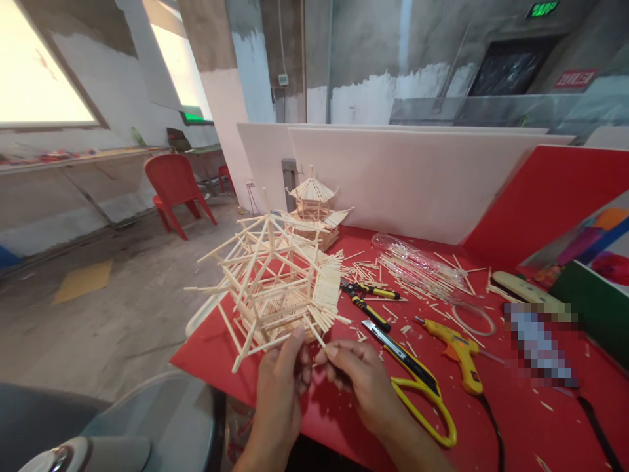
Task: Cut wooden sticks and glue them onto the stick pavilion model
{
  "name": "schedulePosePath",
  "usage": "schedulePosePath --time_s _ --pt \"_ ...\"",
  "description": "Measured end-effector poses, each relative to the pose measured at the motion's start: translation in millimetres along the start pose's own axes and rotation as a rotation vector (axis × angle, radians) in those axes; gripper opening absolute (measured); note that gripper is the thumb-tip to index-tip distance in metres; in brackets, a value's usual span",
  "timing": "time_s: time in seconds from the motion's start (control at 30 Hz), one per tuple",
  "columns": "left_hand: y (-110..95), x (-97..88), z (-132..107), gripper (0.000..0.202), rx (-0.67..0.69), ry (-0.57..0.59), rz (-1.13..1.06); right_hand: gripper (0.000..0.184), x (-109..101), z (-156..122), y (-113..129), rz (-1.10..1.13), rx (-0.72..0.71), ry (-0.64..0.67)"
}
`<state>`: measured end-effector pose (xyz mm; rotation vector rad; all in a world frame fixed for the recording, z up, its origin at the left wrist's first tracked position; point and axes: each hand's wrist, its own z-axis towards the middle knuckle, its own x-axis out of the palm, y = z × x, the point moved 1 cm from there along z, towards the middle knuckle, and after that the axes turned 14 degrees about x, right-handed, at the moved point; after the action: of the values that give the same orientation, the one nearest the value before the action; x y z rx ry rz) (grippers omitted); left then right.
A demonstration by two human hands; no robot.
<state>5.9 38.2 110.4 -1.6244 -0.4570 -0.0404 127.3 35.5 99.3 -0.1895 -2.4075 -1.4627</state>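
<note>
A pavilion model (pixel 272 295) built of thin wooden sticks stands at the table's front left, its roof frame open and part of the lower roof covered with sticks. At its front edge my left hand (pixel 282 377) is closed, thumb pressed on the model's lower edge, fingers curled beneath. My right hand (pixel 361 373) pinches the near end of a thin wooden stick (pixel 316 332) that slants up to the model's right front corner. Whether that stick is fixed there, I cannot tell. Behind stands a second stick pavilion (pixel 314 200) with a covered roof.
On the red table (pixel 344 413) lie pliers (pixel 371 305), a utility knife (pixel 405 360), yellow-handled scissors (pixel 449 423) and a yellow glue gun (pixel 457 351) with its cord. Loose sticks and a plastic bag of sticks (pixel 417 262) lie behind. White boards (pixel 393 180) stand along the back.
</note>
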Motion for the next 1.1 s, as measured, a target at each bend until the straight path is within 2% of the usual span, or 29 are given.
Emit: schedulePosePath --time_s 0.03,0.07,0.13,0.2,0.23,0.27,0.33,0.4,0.5,0.67,0.73,0.8,0.9,1.03,1.1 --pt "0 -8.2 -7 0.042 0.062 -0.016 0.060 0.034 -5 -6 0 -0.051 -0.004 0.010" --pt "-2 -16.6 -15 0.042 0.211 -0.027 0.156 0.033 -10 -13 1 -0.138 -0.016 0.025" --pt "-7 -29.1 -29 0.031 0.574 0.070 0.495 0.031 -21 -26 3 -0.419 -0.090 0.065" --pt "-11 -32.6 -39 0.006 0.960 0.302 0.748 0.028 -31 -39 7 -0.736 -0.213 0.098" --pt "-11 -31.3 -41 0.019 1.086 0.414 0.838 0.026 -36 -44 9 -0.872 -0.280 0.106" --pt "-10 -28.1 -41 0.030 1.130 0.545 0.888 0.024 -40 -49 11 -0.988 -0.339 0.103" --pt "-4 -18.2 -37 0.033 1.054 0.788 0.896 0.021 -49 -55 17 -1.166 -0.426 0.074" --pt "6 -6.4 -31 0.033 0.895 0.908 0.845 0.020 -58 -60 22 -1.319 -0.476 0.046" --pt "19 9.9 -26 0.030 0.759 0.957 0.728 0.020 -73 -64 29 -1.487 -0.501 0.002" --pt "30 28.4 -24 0.027 0.675 1.001 0.642 0.018 -89 -67 30 -1.623 -0.493 -0.047" --pt "32 32.6 -23 0.027 0.635 0.958 0.625 0.020 -93 -67 29 -1.586 -0.500 -0.071" --pt "35 34.7 -21 0.026 0.574 0.842 0.582 0.024 -99 -65 28 -1.512 -0.503 -0.135" --pt "41 35.2 -16 0.024 0.384 0.597 0.448 0.031 -114 -52 31 -1.454 -0.428 -0.361" --pt "48 38.5 -12 0.023 0.125 0.390 0.205 0.033 -134 -7 45 -1.488 -0.323 -0.660" --pt "50 41.4 -11 0.027 0.059 0.335 0.126 0.038 -137 24 55 -1.542 -0.285 -0.695"
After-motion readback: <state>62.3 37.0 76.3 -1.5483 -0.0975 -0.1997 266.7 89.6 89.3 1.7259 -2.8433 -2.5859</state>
